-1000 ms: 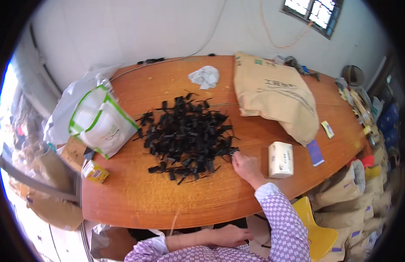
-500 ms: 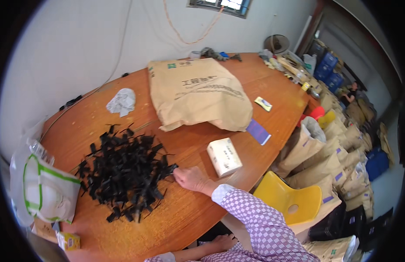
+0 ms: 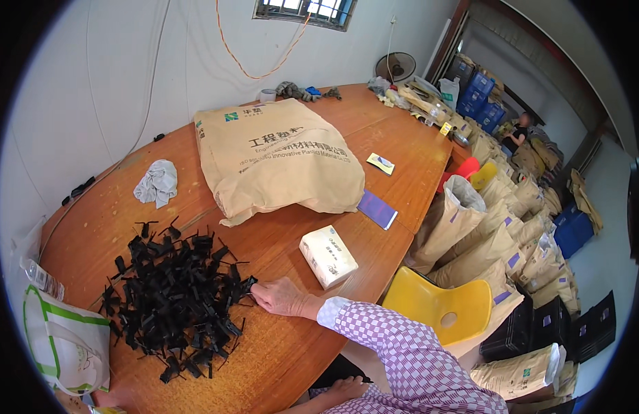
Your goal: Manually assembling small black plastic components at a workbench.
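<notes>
A heap of small black plastic parts [image 3: 174,297] lies on the round wooden table [image 3: 278,359]. My right hand [image 3: 281,297], in a purple checked sleeve, rests flat on the table at the heap's right edge, with its fingertips touching the nearest parts. It grips nothing. My left hand [image 3: 340,390] lies low in my lap below the table's rim, partly hidden, with nothing seen in it. A white tissue pack [image 3: 327,257] sits just right of my right hand.
A big tan sack [image 3: 278,155] lies mid-table, with a crumpled white cloth [image 3: 157,183] to its left and a purple card [image 3: 378,209] beside it. A white and green bag [image 3: 64,345] stands at left. A yellow chair [image 3: 443,307] and several paper sacks [image 3: 485,241] crowd the right. A person [image 3: 519,134] sits far back.
The view has swung to the right, so the heap now sits at lower left. My right hand stays at the heap's edge and my left stays in my lap.
</notes>
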Demonstrator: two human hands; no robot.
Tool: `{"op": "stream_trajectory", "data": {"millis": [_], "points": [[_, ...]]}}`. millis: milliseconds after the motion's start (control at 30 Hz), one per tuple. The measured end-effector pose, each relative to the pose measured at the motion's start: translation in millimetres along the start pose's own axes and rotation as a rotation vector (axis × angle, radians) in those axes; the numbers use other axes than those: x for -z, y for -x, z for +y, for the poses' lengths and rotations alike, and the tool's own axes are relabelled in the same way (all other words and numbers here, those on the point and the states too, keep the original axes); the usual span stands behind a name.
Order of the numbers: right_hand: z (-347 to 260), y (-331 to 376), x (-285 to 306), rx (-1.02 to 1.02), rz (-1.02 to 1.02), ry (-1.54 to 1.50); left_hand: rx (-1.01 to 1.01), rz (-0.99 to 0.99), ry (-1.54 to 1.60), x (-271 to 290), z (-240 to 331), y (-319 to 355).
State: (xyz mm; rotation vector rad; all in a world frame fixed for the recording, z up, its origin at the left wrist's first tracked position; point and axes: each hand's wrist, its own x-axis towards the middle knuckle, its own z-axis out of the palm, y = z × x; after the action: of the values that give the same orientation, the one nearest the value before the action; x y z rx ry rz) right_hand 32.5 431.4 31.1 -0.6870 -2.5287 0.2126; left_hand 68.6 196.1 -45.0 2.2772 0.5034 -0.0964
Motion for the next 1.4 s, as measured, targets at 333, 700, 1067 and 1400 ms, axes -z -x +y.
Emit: {"op": "stream_trajectory", "data": {"millis": [333,700,1067,1400], "points": [[-0.5,-1.0,-0.3,0.003,-0.012,0.018,-0.005,-0.079,-0.012,-2.3,-4.8,-1.4],[0.7,0.2,-3.8,0.011,0.022,0.021,-0.051,-0.015,-0.082,-30.4,-19.9,-8.5],[-1.4,1.0,-2.9,0.009,0.000,0.001,-0.008,-0.081,-0.053,-13.3,-6.0,-4.2],[3.1,3.6,-5.5,0.005,-0.005,0.030,-0.002,-0.082,-0.047,1.5,1.8,0.8]]}}
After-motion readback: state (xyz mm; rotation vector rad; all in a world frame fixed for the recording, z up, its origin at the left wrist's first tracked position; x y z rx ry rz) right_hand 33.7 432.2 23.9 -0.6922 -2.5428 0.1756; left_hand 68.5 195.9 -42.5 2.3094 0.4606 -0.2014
